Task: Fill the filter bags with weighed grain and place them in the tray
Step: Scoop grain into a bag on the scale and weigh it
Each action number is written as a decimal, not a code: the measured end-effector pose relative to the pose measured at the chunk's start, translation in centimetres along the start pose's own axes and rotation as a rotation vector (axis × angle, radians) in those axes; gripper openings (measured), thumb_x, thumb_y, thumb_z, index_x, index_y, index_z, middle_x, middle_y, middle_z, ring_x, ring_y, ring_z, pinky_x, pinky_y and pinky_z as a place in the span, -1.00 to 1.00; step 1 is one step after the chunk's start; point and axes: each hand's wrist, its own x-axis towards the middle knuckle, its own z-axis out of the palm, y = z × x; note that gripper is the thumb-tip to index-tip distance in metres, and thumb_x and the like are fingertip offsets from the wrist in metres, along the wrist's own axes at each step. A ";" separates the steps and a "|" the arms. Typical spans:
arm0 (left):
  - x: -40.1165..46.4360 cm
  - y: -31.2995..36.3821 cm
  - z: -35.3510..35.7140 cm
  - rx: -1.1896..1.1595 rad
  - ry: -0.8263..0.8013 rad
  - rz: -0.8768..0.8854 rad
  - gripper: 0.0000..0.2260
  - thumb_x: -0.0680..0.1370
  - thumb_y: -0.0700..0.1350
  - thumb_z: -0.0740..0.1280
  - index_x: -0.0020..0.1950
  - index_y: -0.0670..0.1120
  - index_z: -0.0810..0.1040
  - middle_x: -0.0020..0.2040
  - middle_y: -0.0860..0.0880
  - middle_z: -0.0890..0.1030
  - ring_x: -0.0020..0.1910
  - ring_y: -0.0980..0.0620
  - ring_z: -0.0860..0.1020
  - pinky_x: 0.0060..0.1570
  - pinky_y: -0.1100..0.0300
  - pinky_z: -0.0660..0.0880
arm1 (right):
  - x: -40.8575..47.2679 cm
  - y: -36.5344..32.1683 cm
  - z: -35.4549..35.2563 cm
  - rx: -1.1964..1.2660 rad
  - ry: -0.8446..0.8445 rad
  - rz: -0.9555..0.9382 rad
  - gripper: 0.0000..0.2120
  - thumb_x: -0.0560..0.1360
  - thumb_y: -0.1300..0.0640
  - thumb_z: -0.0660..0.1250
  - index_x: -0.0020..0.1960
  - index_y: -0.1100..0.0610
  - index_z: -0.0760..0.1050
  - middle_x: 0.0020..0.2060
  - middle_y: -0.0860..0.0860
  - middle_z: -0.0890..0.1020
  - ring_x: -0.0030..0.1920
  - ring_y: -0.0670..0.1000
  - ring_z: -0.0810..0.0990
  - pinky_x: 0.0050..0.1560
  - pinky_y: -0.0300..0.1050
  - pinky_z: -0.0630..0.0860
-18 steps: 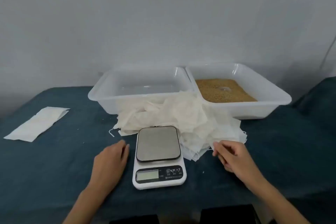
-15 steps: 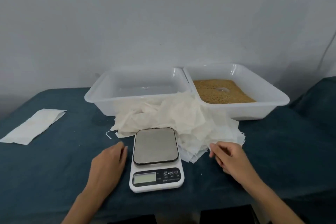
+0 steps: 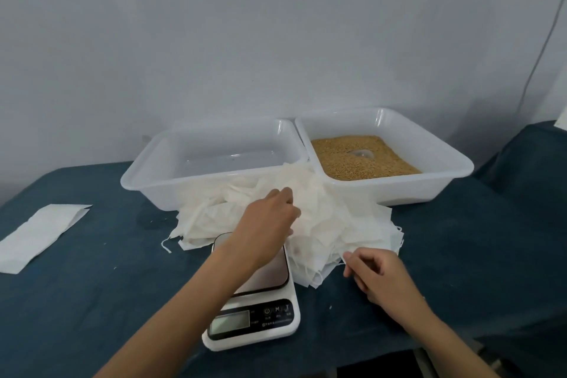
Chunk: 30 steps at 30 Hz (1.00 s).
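A heap of white filter bags [image 3: 331,218] lies in front of two white plastic trays. The left tray [image 3: 159,193] holds nothing; the right tray [image 3: 405,190] holds brown grain [image 3: 346,166] with a small clear scoop [image 3: 362,155] sunk in it. A white digital scale [image 3: 260,321] stands in front of the heap. My left hand [image 3: 268,221] reaches over the scale, fingers curled into the heap round a bag. My right hand [image 3: 377,279] pinches a bag's edge at the heap's near right corner.
A single flat filter bag [image 3: 40,233] lies apart at the far left on the dark blue tablecloth [image 3: 92,301]. A grey wall stands right behind the trays. At the right, the cloth rises over something [image 3: 534,169].
My left hand left the table beside the scale and moved forward over the scale onto the heap of bags. My right hand stayed at the heap's near right edge.
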 end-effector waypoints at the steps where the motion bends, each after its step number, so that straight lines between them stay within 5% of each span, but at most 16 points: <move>1: 0.3 -0.2 0.2 0.064 -0.033 0.004 -0.79 0.63 -0.20 0.37 0.26 -0.05 0.62 0.27 0.01 0.45 0.22 0.00 0.45 0.01 0.08 0.53 | 0.0 0.0 0.0 -0.002 0.002 -0.002 -0.63 0.62 -0.02 0.33 -0.31 0.11 0.57 -0.53 -0.01 0.42 -0.52 -0.10 0.33 -0.51 -0.24 0.27; 7: 0.5 -1.5 1.2 0.151 -0.084 0.030 -0.80 0.52 -0.36 0.30 -0.06 -0.06 0.54 0.16 0.01 0.49 0.13 -0.02 0.46 -0.10 0.11 0.46 | -0.1 -0.3 0.1 0.011 0.006 -0.008 -0.63 0.62 -0.02 0.33 -0.31 0.10 0.57 -0.54 -0.01 0.42 -0.52 -0.09 0.33 -0.50 -0.25 0.27; 10: 0.4 -2.1 0.9 -0.118 0.092 0.003 -0.88 0.66 -0.22 0.28 0.03 -0.08 0.61 0.15 0.06 0.53 0.15 0.03 0.47 -0.03 0.08 0.50 | -0.2 -0.4 0.2 0.031 0.019 -0.010 -0.63 0.62 -0.03 0.33 -0.31 0.10 0.56 -0.54 0.00 0.42 -0.52 -0.08 0.32 -0.50 -0.23 0.27; 16: 0.5 -2.6 0.2 -0.605 0.400 -0.220 -0.83 0.59 -0.24 0.43 -0.12 -0.06 0.48 -0.30 0.14 0.43 -0.28 0.13 0.41 -0.27 0.24 0.30 | 0.1 -1.5 1.0 0.040 0.051 -0.118 -0.62 0.55 -0.20 0.30 -0.27 0.06 0.56 -0.55 -0.03 0.41 -0.51 -0.07 0.32 -0.45 -0.25 0.30; 20: 0.7 -1.7 1.0 -0.527 0.335 -0.160 -0.86 0.56 -0.30 0.45 0.06 -0.11 0.65 -0.20 0.10 0.52 -0.25 0.13 0.45 -0.13 0.12 0.48 | 0.8 -2.7 1.8 0.011 0.026 -0.168 -0.66 0.58 -0.17 0.31 -0.24 0.02 0.58 -0.52 -0.02 0.47 -0.48 -0.11 0.39 -0.41 -0.29 0.34; 23: 0.7 -0.9 2.2 -0.524 0.245 -0.135 -0.97 0.55 -0.26 0.47 -0.09 -0.17 0.70 -0.21 0.06 0.48 -0.21 0.02 0.47 -0.11 -0.03 0.50 | 1.1 -3.1 2.1 0.005 0.020 -0.156 -0.69 0.62 -0.08 0.32 -0.25 0.01 0.58 -0.50 -0.01 0.49 -0.47 -0.12 0.42 -0.40 -0.29 0.35; 28: 0.6 -0.4 3.4 -0.696 0.253 -0.129 -0.69 0.49 -0.13 0.58 -0.36 -0.15 0.54 -0.34 0.03 0.45 -0.35 0.11 0.38 -0.28 0.15 0.35 | 0.7 -3.4 2.2 0.001 0.006 -0.151 -0.67 0.62 -0.10 0.32 -0.26 0.02 0.58 -0.51 -0.01 0.49 -0.49 -0.13 0.42 -0.40 -0.31 0.35; 30: 0.4 -0.1 3.4 -0.702 0.332 -0.104 -0.56 0.55 -0.20 0.51 -0.41 0.01 0.37 -0.39 0.08 0.36 -0.36 0.14 0.35 -0.32 0.29 0.23 | 0.7 -3.7 2.0 0.020 0.036 -0.157 -0.67 0.61 -0.11 0.31 -0.24 0.04 0.58 -0.52 -0.01 0.49 -0.48 -0.13 0.42 -0.40 -0.32 0.35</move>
